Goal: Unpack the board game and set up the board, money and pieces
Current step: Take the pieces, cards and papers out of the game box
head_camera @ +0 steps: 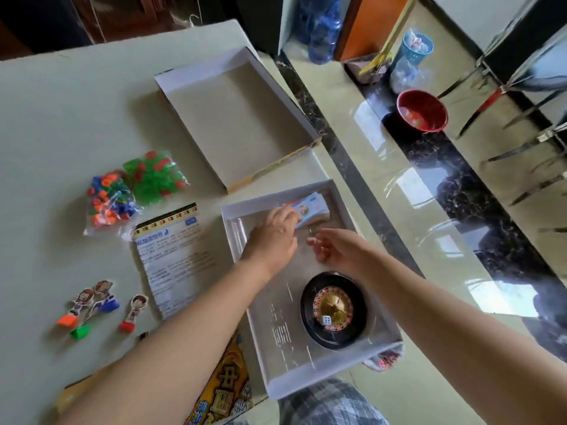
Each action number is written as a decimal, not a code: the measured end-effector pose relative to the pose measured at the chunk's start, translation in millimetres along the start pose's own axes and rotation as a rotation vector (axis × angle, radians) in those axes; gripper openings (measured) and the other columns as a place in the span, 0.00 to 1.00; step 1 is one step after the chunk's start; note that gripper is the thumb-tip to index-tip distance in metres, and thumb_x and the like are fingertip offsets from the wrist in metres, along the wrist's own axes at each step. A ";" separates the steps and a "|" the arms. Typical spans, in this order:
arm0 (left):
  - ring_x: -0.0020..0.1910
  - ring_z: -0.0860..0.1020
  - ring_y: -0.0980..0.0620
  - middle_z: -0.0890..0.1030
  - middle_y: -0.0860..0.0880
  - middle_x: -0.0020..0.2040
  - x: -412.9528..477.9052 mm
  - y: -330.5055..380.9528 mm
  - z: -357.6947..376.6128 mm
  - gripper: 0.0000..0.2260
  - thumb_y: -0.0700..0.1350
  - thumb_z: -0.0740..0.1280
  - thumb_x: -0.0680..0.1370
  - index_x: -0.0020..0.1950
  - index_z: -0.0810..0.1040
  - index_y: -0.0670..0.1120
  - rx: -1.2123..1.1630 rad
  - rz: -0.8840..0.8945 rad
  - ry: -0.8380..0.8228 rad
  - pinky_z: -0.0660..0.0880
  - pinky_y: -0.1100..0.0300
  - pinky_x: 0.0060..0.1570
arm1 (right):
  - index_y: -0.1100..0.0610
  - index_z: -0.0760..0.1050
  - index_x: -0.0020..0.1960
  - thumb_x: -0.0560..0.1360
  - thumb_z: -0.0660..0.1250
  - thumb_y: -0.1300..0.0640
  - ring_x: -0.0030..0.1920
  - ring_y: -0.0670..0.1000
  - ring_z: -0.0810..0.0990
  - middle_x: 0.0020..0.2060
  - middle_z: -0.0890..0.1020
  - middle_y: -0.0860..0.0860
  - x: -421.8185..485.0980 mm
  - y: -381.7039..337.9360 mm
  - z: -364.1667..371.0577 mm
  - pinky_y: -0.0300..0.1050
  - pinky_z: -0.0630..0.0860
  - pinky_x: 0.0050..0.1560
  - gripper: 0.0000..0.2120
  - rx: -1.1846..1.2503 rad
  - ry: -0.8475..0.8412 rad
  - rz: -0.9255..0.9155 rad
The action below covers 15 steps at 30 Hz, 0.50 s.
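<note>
Left hand (273, 231) hides part of money stack (311, 207); grip unclear; right hand (336, 248) blurred.

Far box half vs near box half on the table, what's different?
Contents: the far box half is empty, bare cardboard inside; the near box half holds a roulette wheel and play money.
Hands: the left hand grips that play money in the near box half, with the right hand beside it; nothing touches the far box half.
Shared: both are shallow, white-walled and open side up.
</note>
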<state>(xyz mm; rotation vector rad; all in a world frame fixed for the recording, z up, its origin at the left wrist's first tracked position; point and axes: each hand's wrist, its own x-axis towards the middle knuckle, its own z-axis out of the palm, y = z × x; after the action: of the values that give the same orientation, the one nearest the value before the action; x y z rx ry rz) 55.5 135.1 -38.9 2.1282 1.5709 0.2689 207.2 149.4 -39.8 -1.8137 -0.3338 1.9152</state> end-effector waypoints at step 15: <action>0.60 0.72 0.46 0.71 0.46 0.61 69.9 6.5 16.3 0.16 0.48 0.65 0.77 0.63 0.69 0.46 0.507 0.017 -0.171 0.66 0.56 0.57 | 0.61 0.68 0.52 0.75 0.52 0.70 0.25 0.45 0.73 0.36 0.75 0.54 10.7 1.7 8.7 0.35 0.70 0.26 0.11 0.524 -0.274 0.035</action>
<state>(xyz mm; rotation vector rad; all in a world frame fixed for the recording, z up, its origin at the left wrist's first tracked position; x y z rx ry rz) 90.4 195.1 -58.3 2.4551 1.6451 -0.3366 198.2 154.6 -49.2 -1.2290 0.1106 2.0360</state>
